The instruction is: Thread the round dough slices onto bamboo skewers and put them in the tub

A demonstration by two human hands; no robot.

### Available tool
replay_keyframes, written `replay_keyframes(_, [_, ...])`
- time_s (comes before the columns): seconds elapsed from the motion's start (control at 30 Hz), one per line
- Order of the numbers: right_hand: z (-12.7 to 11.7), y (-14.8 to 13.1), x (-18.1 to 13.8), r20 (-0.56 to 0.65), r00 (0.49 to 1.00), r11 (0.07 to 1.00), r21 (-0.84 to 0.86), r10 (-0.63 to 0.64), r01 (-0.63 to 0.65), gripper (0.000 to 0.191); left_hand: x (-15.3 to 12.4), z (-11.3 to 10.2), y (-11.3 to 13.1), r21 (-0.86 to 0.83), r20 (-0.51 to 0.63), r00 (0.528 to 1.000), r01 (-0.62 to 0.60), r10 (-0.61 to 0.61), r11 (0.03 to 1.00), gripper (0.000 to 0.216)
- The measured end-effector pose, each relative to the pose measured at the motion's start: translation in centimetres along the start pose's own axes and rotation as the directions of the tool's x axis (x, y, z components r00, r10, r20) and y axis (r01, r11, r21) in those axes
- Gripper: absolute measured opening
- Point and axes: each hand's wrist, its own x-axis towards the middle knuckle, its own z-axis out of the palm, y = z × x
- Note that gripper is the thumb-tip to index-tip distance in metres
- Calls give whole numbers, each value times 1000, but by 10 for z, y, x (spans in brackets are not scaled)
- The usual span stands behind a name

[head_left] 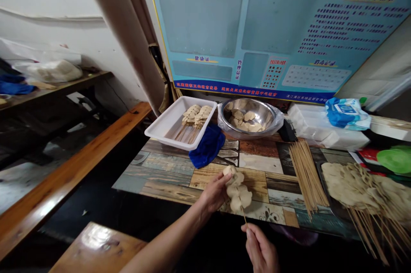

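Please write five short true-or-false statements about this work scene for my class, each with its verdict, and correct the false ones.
1. The right hand holds the bare lower end of a skewer. True.
2. The left hand touches nothing. False: its fingers are on the pale pieces threaded on that skewer.
3. The blue cloth lies beside the white tray. True.
4. The metal bowl has nothing in it. False: loose pale slices lie inside it.
5. The bundle of bare sticks lies inside the white tray. False: it lies on the patterned tabletop, to the right of both hands.
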Motion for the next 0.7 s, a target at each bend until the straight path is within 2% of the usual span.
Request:
replay_keyframes(0.1, [-2, -1, 1, 55, 998, 1000, 19, 7, -8, 48, -6, 0, -4, 52, 45, 996, 72, -74, 996, 33])
replay_keyframes(0.17, [-1, -1, 1, 78, 997, 999, 33, 11, -14, 48, -9, 0, -9, 80, 60, 995, 75, -80, 994, 31])
replay_keyframes(0.3, [4, -1, -1, 31, 999, 998, 60, 32, -34, 49, -9, 0, -13, 73, 49, 997, 58, -62, 996, 28])
replay_keyframes(0.5, [0, -4, 5, 38, 999, 999, 44, 2, -4, 51, -18, -4, -12, 45, 38, 997, 68, -70, 997, 32])
replay_keyframes(0.63, [3, -7, 14, -6, 1000, 997, 64, -30, 30, 51, -35, -8, -23, 176, 42, 986, 152, -162, 973, 27])
replay_keyframes(0.7, [8, -8, 17, -19, 999, 997, 71, -34, 35, 53, -43, -6, -30, 251, 47, 984, 153, -170, 956, 28])
